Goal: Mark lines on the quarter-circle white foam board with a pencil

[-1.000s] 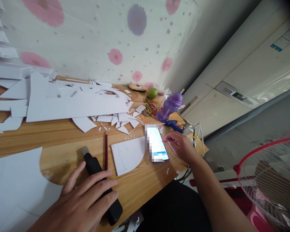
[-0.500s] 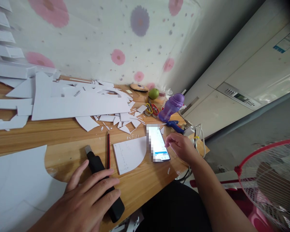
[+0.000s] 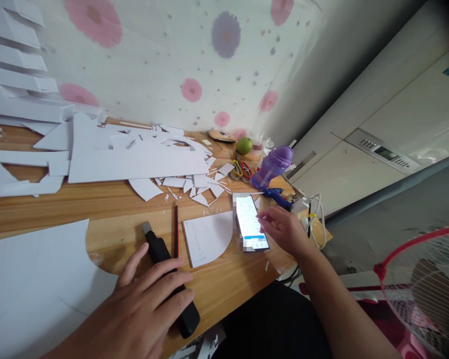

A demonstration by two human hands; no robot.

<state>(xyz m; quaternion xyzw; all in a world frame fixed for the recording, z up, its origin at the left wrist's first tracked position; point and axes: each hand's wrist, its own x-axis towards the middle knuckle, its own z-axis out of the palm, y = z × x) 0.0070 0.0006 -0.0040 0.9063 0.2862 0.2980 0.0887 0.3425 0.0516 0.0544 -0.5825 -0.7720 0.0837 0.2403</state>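
Note:
My left hand point(image 3: 155, 294) lies with fingers spread over a black knife-like cutter point(image 3: 189, 319) with a short flat grey tip; the palm hides part of its handle. A red-and-black pencil point(image 3: 176, 229) lies just past its fingertips. Beside the pencil is a quarter-round white board piece point(image 3: 209, 237) with faint handwriting. My right hand point(image 3: 280, 227) has its fingers curled, nothing in them, and the fingertips are over the right side of a lit phone point(image 3: 251, 219) lying on the table. Whether they touch the screen I cannot tell.
A big white sheet point(image 3: 33, 269) covers the left front. White board offcuts point(image 3: 142, 162) are heaped at the back. Scissors point(image 3: 241, 170), a green fruit point(image 3: 244, 145), a purple bottle point(image 3: 272, 167) and a blue glue gun point(image 3: 277, 197) stand or lie beyond the phone. A fan point(image 3: 422, 289) is at right.
The view has swung slightly left, so everything sits further right. My right fingertips have come a little further over the phone screen. My left hand remains on the cutter.

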